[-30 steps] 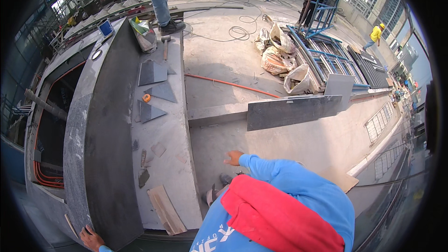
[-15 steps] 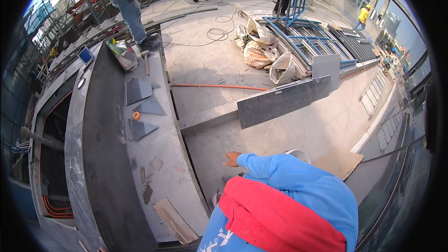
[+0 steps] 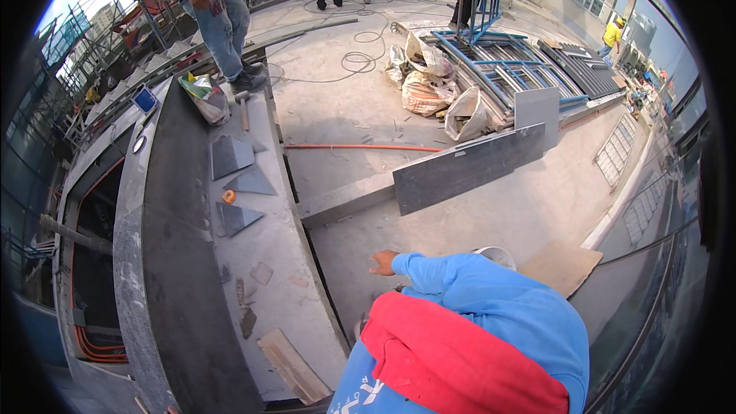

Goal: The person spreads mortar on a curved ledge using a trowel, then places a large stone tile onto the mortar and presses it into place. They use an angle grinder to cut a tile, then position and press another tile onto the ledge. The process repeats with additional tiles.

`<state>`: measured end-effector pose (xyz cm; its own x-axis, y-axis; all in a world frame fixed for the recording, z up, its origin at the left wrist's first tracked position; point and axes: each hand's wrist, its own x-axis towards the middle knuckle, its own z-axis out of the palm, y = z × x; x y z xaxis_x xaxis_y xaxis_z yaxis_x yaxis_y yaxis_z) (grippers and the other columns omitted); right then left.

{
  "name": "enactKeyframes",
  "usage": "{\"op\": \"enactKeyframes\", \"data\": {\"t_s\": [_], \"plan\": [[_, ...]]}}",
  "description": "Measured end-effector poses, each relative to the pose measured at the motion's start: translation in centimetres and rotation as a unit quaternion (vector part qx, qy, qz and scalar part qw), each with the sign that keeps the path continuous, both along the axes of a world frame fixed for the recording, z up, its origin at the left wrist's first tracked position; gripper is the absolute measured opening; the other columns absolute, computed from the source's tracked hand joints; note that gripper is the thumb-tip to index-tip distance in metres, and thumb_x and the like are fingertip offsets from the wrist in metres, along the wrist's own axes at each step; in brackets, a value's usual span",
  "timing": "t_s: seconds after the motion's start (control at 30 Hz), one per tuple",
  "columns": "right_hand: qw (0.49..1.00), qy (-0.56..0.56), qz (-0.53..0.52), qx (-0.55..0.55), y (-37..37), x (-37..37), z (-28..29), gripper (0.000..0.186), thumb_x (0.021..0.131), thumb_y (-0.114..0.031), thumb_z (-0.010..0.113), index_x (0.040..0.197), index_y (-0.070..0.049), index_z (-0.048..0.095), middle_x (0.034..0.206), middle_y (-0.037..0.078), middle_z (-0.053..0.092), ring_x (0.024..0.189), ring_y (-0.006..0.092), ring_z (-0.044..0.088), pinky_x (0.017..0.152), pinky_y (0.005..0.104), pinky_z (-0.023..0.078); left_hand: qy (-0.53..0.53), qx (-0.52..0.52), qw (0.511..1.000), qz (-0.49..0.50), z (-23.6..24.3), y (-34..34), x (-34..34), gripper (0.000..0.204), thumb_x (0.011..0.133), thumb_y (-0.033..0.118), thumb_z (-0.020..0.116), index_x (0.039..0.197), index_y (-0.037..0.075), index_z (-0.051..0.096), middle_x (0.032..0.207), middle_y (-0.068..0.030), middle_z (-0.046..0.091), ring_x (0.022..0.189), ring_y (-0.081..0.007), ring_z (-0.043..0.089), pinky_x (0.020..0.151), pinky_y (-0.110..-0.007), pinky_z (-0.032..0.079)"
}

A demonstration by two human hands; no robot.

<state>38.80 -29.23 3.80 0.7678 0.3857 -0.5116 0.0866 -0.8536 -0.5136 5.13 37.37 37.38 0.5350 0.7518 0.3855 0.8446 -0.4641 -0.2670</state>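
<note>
Neither of my hands can be made out. Directly before me a co-worker in a blue long-sleeved top bends forward, with a red cloth over the head and back. That person's bare hand reaches left over the concrete floor, fingers partly curled; whatever lies under it is hidden. On the ledge to the left lie dark stone pieces, an orange tape measure, a hammer and a wooden strip. A white bucket stands behind the co-worker's arm.
A long dark slab stands on edge ahead, by a low concrete curb. Beyond are filled sacks, blue metal frames and loose cables. A person in jeans stands at upper left. A dark curved wall borders the ledge.
The view has shifted a little, so the ledge and its things sit slightly farther right and lower. The co-worker's reaching hand stays in almost the same place.
</note>
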Motion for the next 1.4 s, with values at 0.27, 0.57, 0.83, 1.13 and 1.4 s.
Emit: {"op": "enactKeyframes", "data": {"t_s": [0.27, 0.57, 0.83, 1.13, 1.4], "plan": [[1.0, 0.013, -0.004, -0.016, 0.3, 0.2, 0.0, 0.072, 0.094, -0.055, 0.063, 0.145, -0.005, 0.055, 0.141, 0.024, 0.059, 0.132, 0.0411, 0.055, 0.112, 0.0475, 0.042, 0.009, -0.011, 1.0, 0.007, -1.1, 1.7, -0.6, 0.055, 0.103, 0.052, 0.044, 0.12, 0.009, 0.074, 0.123, -0.0158, 0.07, 0.117, -0.0342, 0.064, 0.104, -0.047, 0.047], [0.999, 0.028, 0.006, -0.028, 1.1, 0.3, 1.1, 0.073, 0.095, -0.056, 0.062, 0.148, -0.007, 0.053, 0.143, 0.023, 0.058, 0.133, 0.0411, 0.054, 0.114, 0.0481, 0.042, -0.02, -0.005, 1.0, -0.009, -0.5, 0.5, -0.3, 0.053, 0.103, 0.051, 0.046, 0.119, 0.009, 0.075, 0.125, -0.0151, 0.069, 0.118, -0.0341, 0.063, 0.105, -0.047, 0.047], [0.999, 0.027, 0.017, -0.023, 1.4, 0.5, 1.3, 0.074, 0.095, -0.057, 0.061, 0.147, -0.007, 0.053, 0.142, 0.023, 0.058, 0.133, 0.0419, 0.054, 0.113, 0.049, 0.042, -0.042, 0.002, 0.999, -0.029, -1.0, 1.0, -0.3, 0.052, 0.102, 0.05, 0.048, 0.115, 0.008, 0.076, 0.12, -0.0153, 0.072, 0.117, -0.0341, 0.063, 0.105, -0.048, 0.046], [0.999, 0.039, 0.0, -0.018, 1.8, 0.3, 2.3, 0.07, 0.095, -0.052, 0.064, 0.144, -0.003, 0.055, 0.145, 0.023, 0.056, 0.136, 0.0386, 0.052, 0.115, 0.047, 0.041, -0.009, -0.011, 1.0, 0.001, -1.4, 1.9, -1.0, 0.053, 0.103, 0.052, 0.046, 0.118, 0.011, 0.076, 0.123, -0.0141, 0.071, 0.12, -0.0322, 0.061, 0.107, -0.047, 0.044], [1.0, -0.023, 0.016, 0.008, 0.9, 1.0, -0.4, 0.07, 0.09, -0.049, 0.069, 0.137, 0.002, 0.06, 0.117, 0.024, 0.071, 0.11, 0.04, 0.068, 0.097, 0.0444, 0.053, -0.069, -0.016, 0.996, -0.056, -3.5, 4.2, -1.9, 0.051, 0.105, 0.046, 0.048, 0.123, 0.003, 0.067, 0.122, -0.0169, 0.061, 0.118, -0.0367, 0.056, 0.099, -0.051, 0.044]]}}
